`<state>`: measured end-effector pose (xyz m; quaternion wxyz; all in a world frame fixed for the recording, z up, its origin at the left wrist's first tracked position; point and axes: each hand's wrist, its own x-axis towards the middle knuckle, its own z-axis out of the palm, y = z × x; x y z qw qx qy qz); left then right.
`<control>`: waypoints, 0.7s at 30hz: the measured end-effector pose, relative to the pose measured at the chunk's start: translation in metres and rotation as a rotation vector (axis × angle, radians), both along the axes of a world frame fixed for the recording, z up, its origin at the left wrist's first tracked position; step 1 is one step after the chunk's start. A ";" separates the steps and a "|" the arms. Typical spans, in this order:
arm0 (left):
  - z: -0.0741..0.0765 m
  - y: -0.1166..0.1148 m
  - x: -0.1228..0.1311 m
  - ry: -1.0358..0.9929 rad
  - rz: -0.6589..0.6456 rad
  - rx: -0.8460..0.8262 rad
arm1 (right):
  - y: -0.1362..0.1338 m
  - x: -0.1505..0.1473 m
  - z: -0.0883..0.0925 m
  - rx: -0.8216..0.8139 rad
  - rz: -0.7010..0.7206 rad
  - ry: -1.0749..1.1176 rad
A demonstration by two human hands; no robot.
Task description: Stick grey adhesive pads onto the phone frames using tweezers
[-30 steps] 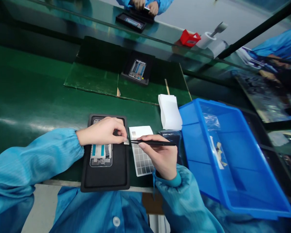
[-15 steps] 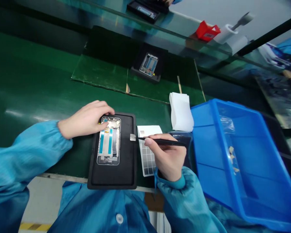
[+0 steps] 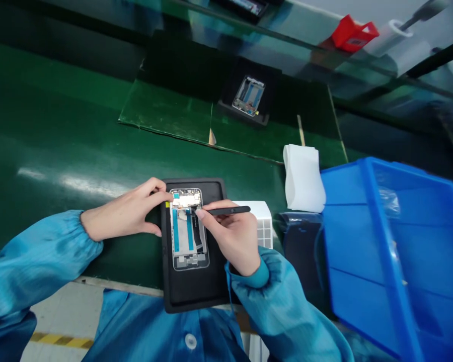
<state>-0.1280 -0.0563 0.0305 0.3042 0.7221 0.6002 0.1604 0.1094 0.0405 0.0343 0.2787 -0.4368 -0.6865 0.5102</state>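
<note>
Black tweezers [image 3: 232,210], pinched in right hand [image 3: 237,236], now bring pale tab [image 3: 182,215] over opened phone [image 3: 183,239]; left hand [image 3: 126,212] spread, at its corner.

1. And there, white glare is splashed across the green table [image 3: 86,156]!
2. The board [image 3: 166,108] is half swallowed by shadow.
3. The blue bin [image 3: 351,241] is stretched, the upper right smeared by blur.

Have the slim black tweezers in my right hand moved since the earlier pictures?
Yes: against the flat dark green board, the slim black tweezers moved left, their front end now over the open silver-edged phone.
</note>
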 end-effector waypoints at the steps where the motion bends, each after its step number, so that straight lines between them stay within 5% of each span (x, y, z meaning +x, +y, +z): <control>1: -0.001 0.000 0.000 0.000 -0.006 0.018 | 0.001 -0.001 -0.001 0.002 0.004 -0.009; 21: -0.009 -0.002 -0.002 0.011 -0.028 0.156 | -0.001 0.000 -0.003 0.095 0.016 -0.072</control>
